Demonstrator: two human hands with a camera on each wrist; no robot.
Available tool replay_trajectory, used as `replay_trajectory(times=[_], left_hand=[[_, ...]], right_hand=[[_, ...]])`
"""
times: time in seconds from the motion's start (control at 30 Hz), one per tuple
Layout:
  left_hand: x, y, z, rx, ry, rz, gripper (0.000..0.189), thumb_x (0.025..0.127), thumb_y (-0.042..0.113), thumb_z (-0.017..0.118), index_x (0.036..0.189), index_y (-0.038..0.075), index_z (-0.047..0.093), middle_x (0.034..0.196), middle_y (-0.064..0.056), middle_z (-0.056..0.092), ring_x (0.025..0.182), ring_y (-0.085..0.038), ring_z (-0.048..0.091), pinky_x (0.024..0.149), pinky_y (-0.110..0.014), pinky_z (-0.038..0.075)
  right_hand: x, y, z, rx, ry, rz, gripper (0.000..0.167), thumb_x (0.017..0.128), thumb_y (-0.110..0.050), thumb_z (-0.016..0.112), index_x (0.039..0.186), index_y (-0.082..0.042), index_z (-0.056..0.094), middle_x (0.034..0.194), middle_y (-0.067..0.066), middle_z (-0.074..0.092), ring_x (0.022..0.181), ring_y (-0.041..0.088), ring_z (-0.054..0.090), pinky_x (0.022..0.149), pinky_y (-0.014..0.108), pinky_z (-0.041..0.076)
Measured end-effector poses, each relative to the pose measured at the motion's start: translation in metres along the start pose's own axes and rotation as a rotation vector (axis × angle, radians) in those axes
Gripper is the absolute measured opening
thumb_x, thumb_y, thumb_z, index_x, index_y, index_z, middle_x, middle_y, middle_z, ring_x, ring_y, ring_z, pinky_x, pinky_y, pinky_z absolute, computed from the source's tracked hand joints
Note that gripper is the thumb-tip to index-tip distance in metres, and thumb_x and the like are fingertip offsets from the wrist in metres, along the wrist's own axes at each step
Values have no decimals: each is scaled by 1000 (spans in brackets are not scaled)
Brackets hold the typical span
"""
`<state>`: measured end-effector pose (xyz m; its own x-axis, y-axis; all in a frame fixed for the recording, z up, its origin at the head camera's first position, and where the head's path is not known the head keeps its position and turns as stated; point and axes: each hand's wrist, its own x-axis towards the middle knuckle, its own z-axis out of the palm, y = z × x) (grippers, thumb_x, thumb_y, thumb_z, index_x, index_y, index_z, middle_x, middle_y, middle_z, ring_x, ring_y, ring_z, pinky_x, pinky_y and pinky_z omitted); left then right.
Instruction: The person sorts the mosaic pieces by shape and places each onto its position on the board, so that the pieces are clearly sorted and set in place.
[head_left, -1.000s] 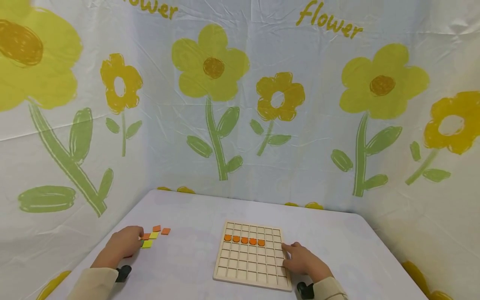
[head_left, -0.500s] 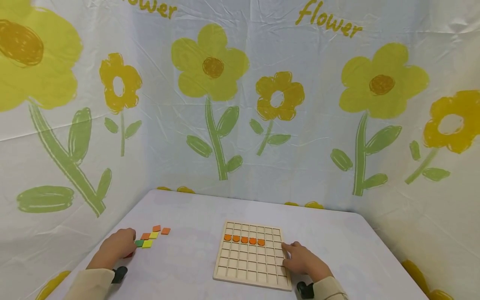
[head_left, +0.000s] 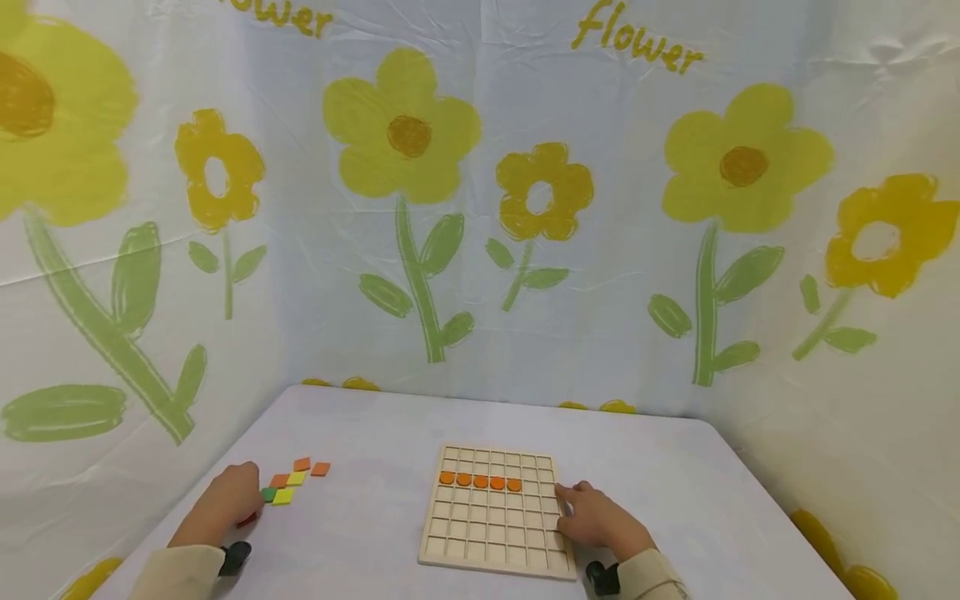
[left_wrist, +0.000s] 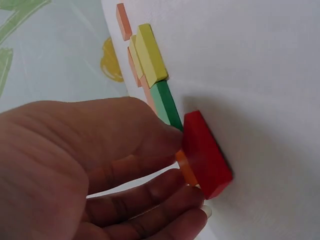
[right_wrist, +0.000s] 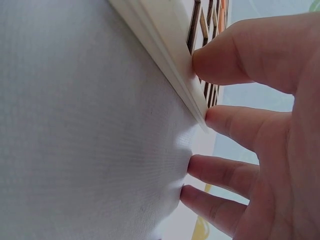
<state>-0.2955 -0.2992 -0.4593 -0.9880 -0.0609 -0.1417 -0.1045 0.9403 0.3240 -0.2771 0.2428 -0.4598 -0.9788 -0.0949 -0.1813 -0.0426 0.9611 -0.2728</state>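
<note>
At the left of the table in the head view, my left hand (head_left: 225, 497) is bent over a small group of coloured tiles. In the left wrist view its thumb and curled fingers are at a red tile (left_wrist: 206, 155) and an orange piece (left_wrist: 188, 171); whether either is pinched is unclear. A green tile (left_wrist: 167, 106) lies just beyond the thumb. My right hand (head_left: 602, 518) rests at the right edge of a wooden grid board (head_left: 487, 530), thumb and a finger touching its rim (right_wrist: 165, 50). One row of the board bears several orange discs (head_left: 481, 482).
Yellow tiles (head_left: 282, 497) and light orange tiles (head_left: 320, 469) lie flat beyond the left hand. The white table (head_left: 367, 533) stretches between tiles and board. A flower-printed cloth (head_left: 600, 333) rises behind the table.
My left hand has drawn slightly back and left, uncovering the green tile and part of the red one. The right hand stays on the board. The head view has turned slightly right.
</note>
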Motion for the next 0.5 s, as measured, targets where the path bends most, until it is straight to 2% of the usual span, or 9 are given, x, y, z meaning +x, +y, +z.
replay_trajectory(times=[0.23,0.5], left_hand=[[-6,-1,4,-14,48,-7,21,79,6,66,87,-8,52,72,-9,52,65,-21,51,57,-29,42],[-6,5,0,-10,28,-22,27,80,11,68,89,-9,53,75,-11,53,68,-22,50,61,-31,44]], right_hand=[[0,-2,1,7,4,-21,60,83,-28,62,140,-11,51,132,18,52,119,37,53,95,57,44],[1,0,0,-3,10,4,60,83,-29,62,140,-12,51,135,18,50,122,38,52,97,58,43]])
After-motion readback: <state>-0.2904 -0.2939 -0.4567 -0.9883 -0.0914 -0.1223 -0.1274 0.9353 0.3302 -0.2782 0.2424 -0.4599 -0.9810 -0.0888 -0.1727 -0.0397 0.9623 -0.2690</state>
